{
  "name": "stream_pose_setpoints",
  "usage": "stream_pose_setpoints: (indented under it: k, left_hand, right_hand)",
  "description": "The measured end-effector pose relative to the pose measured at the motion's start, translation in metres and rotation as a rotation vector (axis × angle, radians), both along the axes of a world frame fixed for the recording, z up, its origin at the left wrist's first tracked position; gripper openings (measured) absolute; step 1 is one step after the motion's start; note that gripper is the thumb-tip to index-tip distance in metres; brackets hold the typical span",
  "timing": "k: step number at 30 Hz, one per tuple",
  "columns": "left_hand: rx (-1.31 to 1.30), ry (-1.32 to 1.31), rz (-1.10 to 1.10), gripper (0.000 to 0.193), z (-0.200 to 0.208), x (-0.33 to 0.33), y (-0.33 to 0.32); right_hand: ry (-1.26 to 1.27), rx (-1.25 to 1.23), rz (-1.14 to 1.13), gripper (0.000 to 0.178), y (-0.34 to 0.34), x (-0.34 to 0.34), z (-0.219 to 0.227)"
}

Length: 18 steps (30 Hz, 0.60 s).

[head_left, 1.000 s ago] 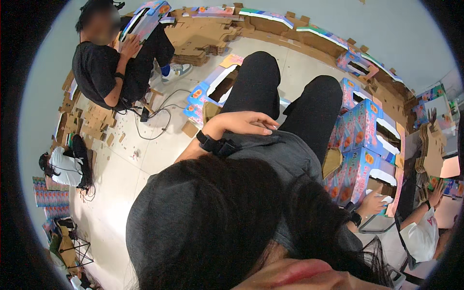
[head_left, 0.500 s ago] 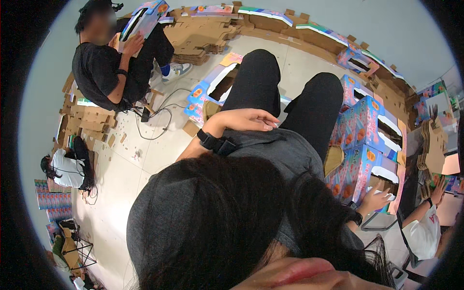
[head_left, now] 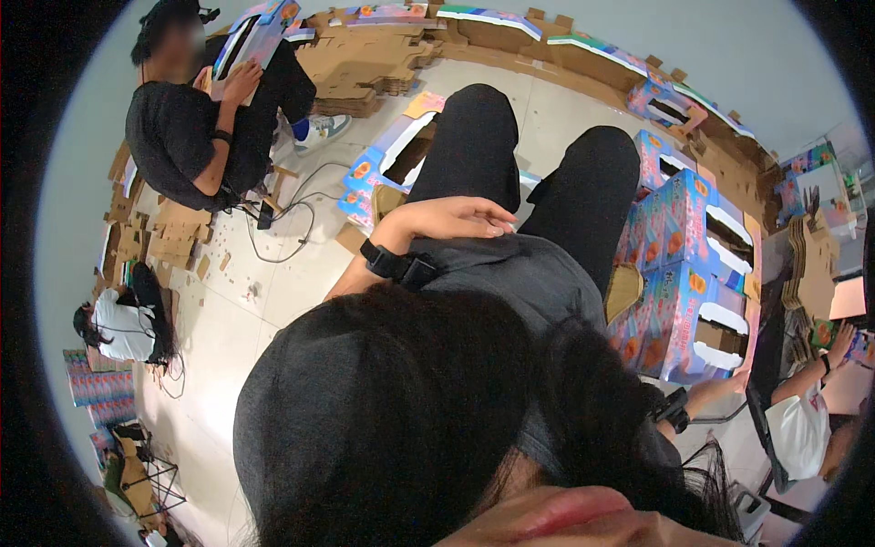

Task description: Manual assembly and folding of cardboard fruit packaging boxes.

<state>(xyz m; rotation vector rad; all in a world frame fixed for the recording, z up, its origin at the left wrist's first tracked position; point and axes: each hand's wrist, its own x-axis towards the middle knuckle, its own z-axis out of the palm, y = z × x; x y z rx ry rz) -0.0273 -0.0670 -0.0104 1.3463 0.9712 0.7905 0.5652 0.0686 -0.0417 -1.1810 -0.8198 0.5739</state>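
Observation:
My left hand (head_left: pixel 460 219) rests across my lap, its fingers stretched out and holding nothing. To my right, two printed blue-and-pink cardboard boxes are grouped: an upper box (head_left: pixel 673 219) and a nearer box (head_left: pixel 670 333), each with a cut-out opening edged in white. My right hand (head_left: pixel 725 390) is by the near lower corner of the nearer box. Its fingers are small and partly hidden, so I cannot tell whether they grip the box edge. Left of my knees sits another printed box (head_left: pixel 365 178) with an opening.
A seated co-worker (head_left: pixel 178 137) holds a similar box (head_left: pixel 260 41) at the far left. Flat cardboard (head_left: pixel 351 68) is piled beyond. A cable (head_left: pixel 305 228) lies on the floor. At the right edge, another person's hand (head_left: pixel 843 345) is near stacked cardboard sheets (head_left: pixel 807 264).
My right hand has moved from the nearer box's opening down to its near corner. My left hand stays on my lap. The view has shifted slightly.

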Motion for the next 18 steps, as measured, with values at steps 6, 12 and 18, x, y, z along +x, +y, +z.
stream_pose_setpoints:
  k: [6, 12, 18]
  left_hand:
    - [-0.024, -0.007, 0.025, 0.044, 0.009, 0.003, -0.001]
    - [-0.035, -0.02, 0.039, 0.044, 0.009, 0.003, -0.004]
    - [-0.019, 0.002, 0.053, 0.044, 0.004, 0.001, -0.002]
  right_hand:
    - [-0.008, -0.1, -0.028, 0.063, 0.006, -0.037, -0.009]
    - [-1.081, 0.206, -0.269, 0.048, 0.02, 0.0, -0.036]
    - [-0.32, 0.074, -0.037, 0.052, 0.014, -0.035, -0.017]
